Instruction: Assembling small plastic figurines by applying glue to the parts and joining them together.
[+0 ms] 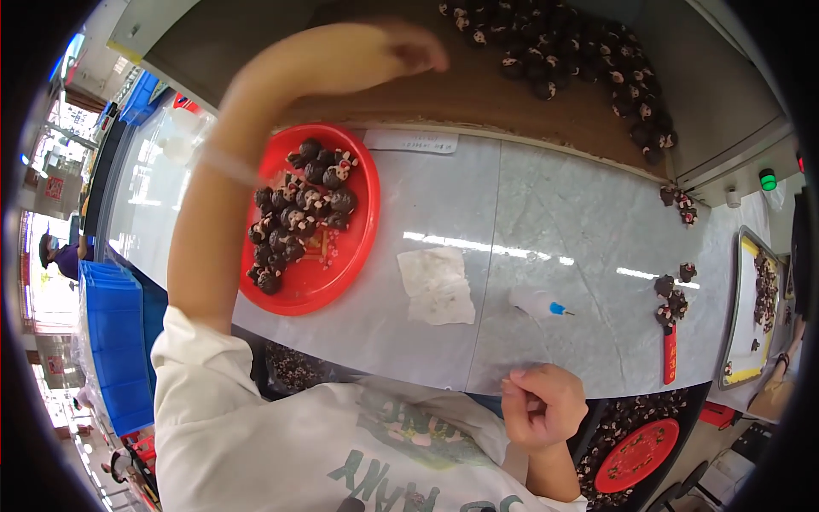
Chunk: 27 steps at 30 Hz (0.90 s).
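One grey marbled surface [554,213] across the middle, near edge partly hidden by the person's shirt. Beyond it, a brown bed [367,102] between metal walls, cut off at the top. Red round tray [363,256] on the surface at left, its left side covered by the left forearm. Left hand [409,55] over the bed, fingers partly bent, smeared by blur; cannot tell how far open or whether it has hold of anything. Right hand [546,405] at the near edge, fingers loosely curled in; nothing seen in it, palm mostly out of sight. Crumpled white sheet [437,286] right of the tray. White bottle [531,301] with blue cap, lying on its side. Small dark pieces [299,218] heaped in the tray, more scattered on the bed, a few clustered at the surface's right; fine detail too small to read
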### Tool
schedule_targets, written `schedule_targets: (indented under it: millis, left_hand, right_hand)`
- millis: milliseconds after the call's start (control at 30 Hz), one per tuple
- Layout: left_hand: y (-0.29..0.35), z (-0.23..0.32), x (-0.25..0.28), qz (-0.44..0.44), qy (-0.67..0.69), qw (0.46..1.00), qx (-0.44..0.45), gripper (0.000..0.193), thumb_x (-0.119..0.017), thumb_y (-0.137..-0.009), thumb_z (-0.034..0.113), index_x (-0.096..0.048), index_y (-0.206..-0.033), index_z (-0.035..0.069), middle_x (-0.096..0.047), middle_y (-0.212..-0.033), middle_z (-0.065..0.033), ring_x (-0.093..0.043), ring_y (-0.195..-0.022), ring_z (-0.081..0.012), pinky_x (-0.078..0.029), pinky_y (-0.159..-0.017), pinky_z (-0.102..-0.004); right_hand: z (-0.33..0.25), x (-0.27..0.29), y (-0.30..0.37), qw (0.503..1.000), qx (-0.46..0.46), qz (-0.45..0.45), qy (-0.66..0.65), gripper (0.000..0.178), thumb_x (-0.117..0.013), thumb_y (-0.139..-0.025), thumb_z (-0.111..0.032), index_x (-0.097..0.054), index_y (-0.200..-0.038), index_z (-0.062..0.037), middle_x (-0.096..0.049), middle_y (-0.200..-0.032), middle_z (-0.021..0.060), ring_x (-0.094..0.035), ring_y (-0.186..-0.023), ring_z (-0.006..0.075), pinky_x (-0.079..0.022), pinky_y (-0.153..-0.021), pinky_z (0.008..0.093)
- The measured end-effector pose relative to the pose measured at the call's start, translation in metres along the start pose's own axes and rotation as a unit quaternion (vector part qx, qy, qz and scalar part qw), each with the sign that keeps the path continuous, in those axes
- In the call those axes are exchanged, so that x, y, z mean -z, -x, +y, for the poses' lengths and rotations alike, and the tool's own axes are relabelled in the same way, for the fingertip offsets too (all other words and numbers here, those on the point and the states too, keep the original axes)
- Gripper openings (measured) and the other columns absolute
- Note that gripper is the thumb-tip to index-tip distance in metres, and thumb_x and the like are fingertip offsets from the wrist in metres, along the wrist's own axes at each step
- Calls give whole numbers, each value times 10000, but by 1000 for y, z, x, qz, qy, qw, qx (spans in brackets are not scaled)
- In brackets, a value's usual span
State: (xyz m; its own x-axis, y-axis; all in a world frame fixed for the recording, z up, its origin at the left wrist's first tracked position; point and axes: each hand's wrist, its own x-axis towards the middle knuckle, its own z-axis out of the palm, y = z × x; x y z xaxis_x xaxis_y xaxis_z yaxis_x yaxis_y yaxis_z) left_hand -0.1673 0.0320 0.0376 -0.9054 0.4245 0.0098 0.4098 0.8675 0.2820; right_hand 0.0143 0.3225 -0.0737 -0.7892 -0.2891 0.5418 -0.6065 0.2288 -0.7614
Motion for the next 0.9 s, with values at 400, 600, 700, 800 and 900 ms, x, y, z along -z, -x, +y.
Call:
schedule_targets:
  millis: [400, 600, 700, 800, 900]
  left_hand:
    - [-102, -59, -57, 126, 126, 984, -13, 235, -621, -776, 156, -578, -990, 71, -595, -908, -64, -550, -864, -163, -422, -792, -279]
    - [8, 20, -13, 134, 442, 887, 27, 238, -607, -784, 116, -575, -984, -9, -596, -973, -90, -568, -875, -139, -445, -805, -256]
    - [67, 39, -30, 131, 548, 826, -15, 275, -607, -780, 90, -552, -1026, -19, -574, -1029, -135, -574, -917, -192, -474, -827, -304]
    - [116, 78, -49, 137, 655, 738, 83, 369, -622, -757, 43, -498, -1095, -37, -561, -1049, -162, -579, -926, -224, -490, -805, -316]
    - [142, 107, -87, 175, 713, 672, 101, 393, -611, -754, -4, -479, -1119, -60, -544, -1087, -177, -574, -950, -234, -474, -831, -314]
  right_hand:
    - [6, 1, -9, 999, 36, 2, -36, 214, -581, -579, 108, -569, -761, -3, -524, -520, 42, -434, -364, 109, -329, -361, 202]
    - [0, 9, -3, 983, -117, 88, -113, 254, -588, -677, 65, -510, -902, -22, -585, -829, 120, -436, -562, 70, -356, -519, 182]
    - [2, 10, -33, 981, -149, 97, -75, 273, -587, -695, 36, -515, -955, -9, -585, -906, 141, -506, -700, 110, -388, -641, 208]
    - [5, 7, -53, 986, -164, -20, -16, 335, -597, -703, 11, -511, -1027, 1, -594, -935, 138, -535, -819, 142, -397, -743, 241]
    - [2, 4, -52, 975, -175, -131, 25, 393, -605, -705, -4, -499, -1083, 21, -597, -959, 133, -542, -882, 159, -405, -781, 253]
